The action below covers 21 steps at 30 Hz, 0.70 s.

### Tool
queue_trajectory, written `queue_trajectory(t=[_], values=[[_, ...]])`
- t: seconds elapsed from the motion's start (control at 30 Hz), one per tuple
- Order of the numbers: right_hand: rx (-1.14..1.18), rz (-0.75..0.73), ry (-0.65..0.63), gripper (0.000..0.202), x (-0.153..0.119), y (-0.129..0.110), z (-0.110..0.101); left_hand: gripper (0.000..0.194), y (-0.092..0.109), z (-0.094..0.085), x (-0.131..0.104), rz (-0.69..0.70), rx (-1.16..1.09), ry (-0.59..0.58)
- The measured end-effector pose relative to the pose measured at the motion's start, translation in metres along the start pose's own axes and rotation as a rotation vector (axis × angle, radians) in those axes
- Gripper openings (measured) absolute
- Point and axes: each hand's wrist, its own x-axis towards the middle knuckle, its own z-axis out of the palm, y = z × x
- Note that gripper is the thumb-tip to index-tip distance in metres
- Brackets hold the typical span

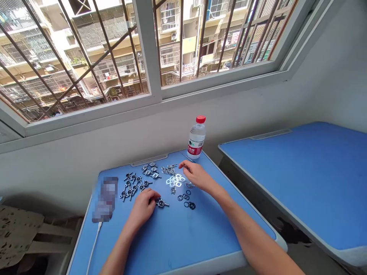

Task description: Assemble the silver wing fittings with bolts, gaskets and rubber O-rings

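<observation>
I can't tell whether my left fingers (153, 193), by a metal fitting (161, 203), or right fingers (185, 164) pinch anything; the red-and-white bottle label (195, 148) is illegible.

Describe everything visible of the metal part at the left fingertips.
The metal part looks silvery, with a round body, dark in the middle, and a short stem pointing right in the picture. It lies on the blue table, dark face up, at the fingertips of the left hand; whether they touch is unclear.
</observation>
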Motion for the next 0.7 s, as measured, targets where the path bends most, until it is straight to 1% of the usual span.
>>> queue_trajectory(t=[0.1, 0.23, 0.33, 0.43, 0.57, 0.7], values=[[-0.063, 0.011, -0.100, 0.019, 0.003, 0.008, -0.003, 0.034, -0.002, -0.002, 0.000, -0.020, -0.007, 0.032], [-0.143, 0.037, -0.159, 0.015, 0.004, 0.013, -0.007, 0.034, -0.001, -0.002, 0.001, -0.036, -0.009, 0.065], [-0.179, 0.036, -0.180, 0.016, 0.002, 0.011, -0.010, 0.033, -0.001, 0.000, 0.001, -0.035, -0.016, 0.075], [-0.197, 0.005, -0.221, 0.015, -0.002, 0.008, -0.011, 0.033, -0.001, 0.001, 0.001, -0.041, -0.022, 0.082], [-0.214, -0.044, -0.269, 0.016, -0.008, 0.001, -0.006, 0.032, -0.001, 0.001, 0.000, -0.042, -0.021, 0.080], [-0.249, -0.069, -0.285, 0.019, -0.010, -0.004, -0.002, 0.033, -0.002, 0.001, 0.000, -0.037, -0.021, 0.081]])
